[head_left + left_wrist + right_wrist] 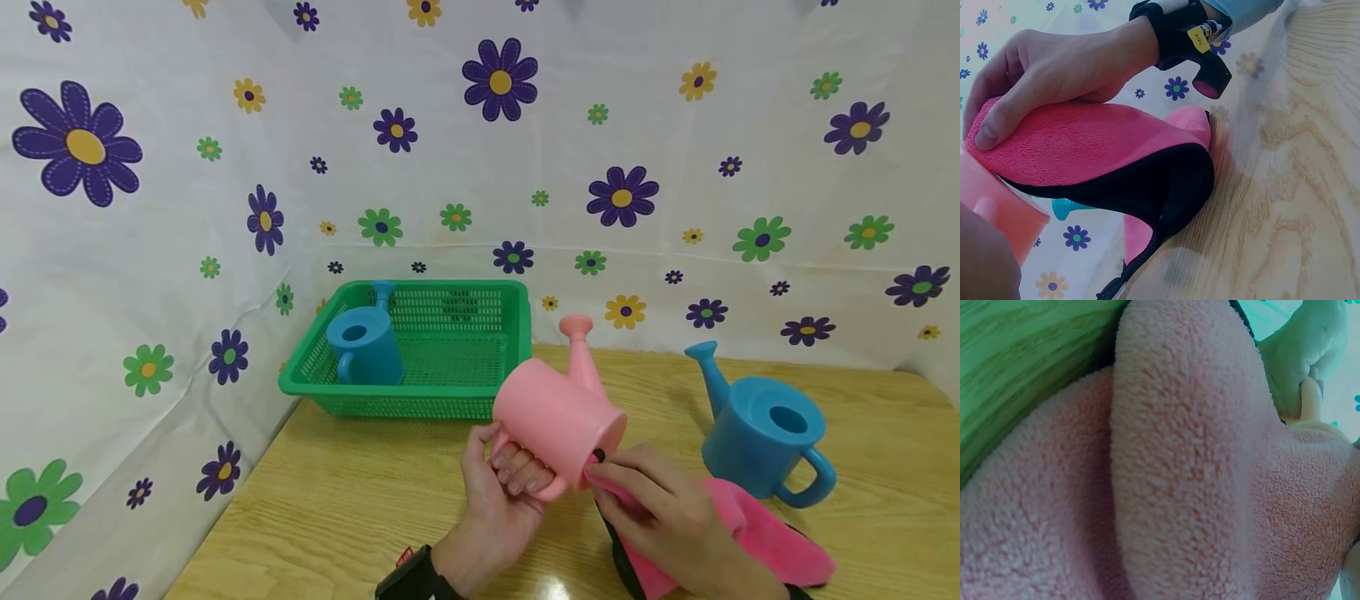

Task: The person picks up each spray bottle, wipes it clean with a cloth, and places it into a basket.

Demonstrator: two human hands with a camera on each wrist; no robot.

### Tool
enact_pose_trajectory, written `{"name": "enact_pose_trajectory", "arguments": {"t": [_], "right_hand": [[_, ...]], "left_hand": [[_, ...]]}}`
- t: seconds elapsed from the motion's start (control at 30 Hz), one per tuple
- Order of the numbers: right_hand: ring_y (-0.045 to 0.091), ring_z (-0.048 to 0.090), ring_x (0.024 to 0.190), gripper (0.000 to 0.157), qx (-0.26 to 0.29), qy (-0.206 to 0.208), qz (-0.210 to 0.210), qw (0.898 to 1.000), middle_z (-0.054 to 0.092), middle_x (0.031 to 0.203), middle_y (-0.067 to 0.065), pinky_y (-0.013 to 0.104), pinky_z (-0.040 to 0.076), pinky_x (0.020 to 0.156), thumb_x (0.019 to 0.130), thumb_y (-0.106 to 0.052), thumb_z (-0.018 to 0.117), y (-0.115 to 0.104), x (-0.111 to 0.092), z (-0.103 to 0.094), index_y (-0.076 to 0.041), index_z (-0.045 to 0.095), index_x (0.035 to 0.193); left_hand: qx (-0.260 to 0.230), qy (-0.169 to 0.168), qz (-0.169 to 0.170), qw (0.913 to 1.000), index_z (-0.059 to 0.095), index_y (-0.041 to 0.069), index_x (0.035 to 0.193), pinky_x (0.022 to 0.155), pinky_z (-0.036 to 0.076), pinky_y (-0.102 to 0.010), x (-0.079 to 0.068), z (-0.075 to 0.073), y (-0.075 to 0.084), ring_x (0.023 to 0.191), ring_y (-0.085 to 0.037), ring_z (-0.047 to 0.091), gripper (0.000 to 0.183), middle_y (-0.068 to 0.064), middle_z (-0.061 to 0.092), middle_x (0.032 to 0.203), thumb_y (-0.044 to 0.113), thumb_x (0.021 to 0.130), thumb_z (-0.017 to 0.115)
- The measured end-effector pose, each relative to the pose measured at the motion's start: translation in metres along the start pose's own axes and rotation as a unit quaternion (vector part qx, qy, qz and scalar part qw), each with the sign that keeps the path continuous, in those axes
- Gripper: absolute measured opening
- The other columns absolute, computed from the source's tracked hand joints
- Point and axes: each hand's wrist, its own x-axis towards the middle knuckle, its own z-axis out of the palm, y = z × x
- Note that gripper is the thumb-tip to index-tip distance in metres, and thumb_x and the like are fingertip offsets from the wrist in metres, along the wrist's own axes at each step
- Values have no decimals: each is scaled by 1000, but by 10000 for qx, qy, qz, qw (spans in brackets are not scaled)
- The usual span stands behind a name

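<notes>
Right hand tight on pink cloth, left hand curled on pink can, blue can and green basket beyond.

Basket on table, left of cloth

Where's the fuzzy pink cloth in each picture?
Head: the pink cloth is at the lower right, partly behind the right hand.
Left wrist: the pink cloth stretches from the left edge past the middle.
Right wrist: the pink cloth fills most of it.
Shared landmark: the wooden table.
</notes>
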Motion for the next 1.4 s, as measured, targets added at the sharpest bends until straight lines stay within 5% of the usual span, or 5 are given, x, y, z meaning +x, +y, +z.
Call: {"name": "enact_pose_trajectory", "arguments": {"t": [0.37, 1.0, 1.3, 1.4], "right_hand": [[14, 61, 82, 36, 108, -692, -371, 9969, 66, 94, 6, 24, 60, 67, 101, -31, 50, -1, -8, 4, -3, 73, 99], [17, 67, 75, 49, -666, -233, 740, 9948, 71, 87, 7, 29, 61, 64, 97, -46, 51, 25, -14, -6, -3, 75, 95], [18, 68, 76, 47, -881, -18, 970, 9914, 72, 87, 8, 17, 56, 77, 96, -44, 55, 30, -14, -12, -1, 75, 95], [17, 67, 78, 30, -923, -19, 1087, 9898, 72, 89, 8, 12, 53, 80, 83, -28, 76, 31, -14, -14, -2, 75, 97]], "left_hand": [[4, -141, -38, 9999, 21, 21, 55, 44, 19, -18, 1, 0, 4, 40, -4, 22, 39, 10, 22, 47, 27, 83, 47], [147, -119, -219, 9996, 21, 21, 56, 42, 20, -18, 1, -3, 7, 42, -5, 20, 39, 10, 23, 47, 28, 83, 48], [169, -147, -332, 9992, 22, 21, 55, 42, 21, -19, 0, -5, 7, 42, -5, 20, 38, 10, 23, 47, 29, 83, 48], [177, -127, -336, 9992, 22, 21, 55, 42, 20, -20, -1, -5, 7, 41, -5, 20, 38, 10, 23, 47, 29, 83, 48]]}}
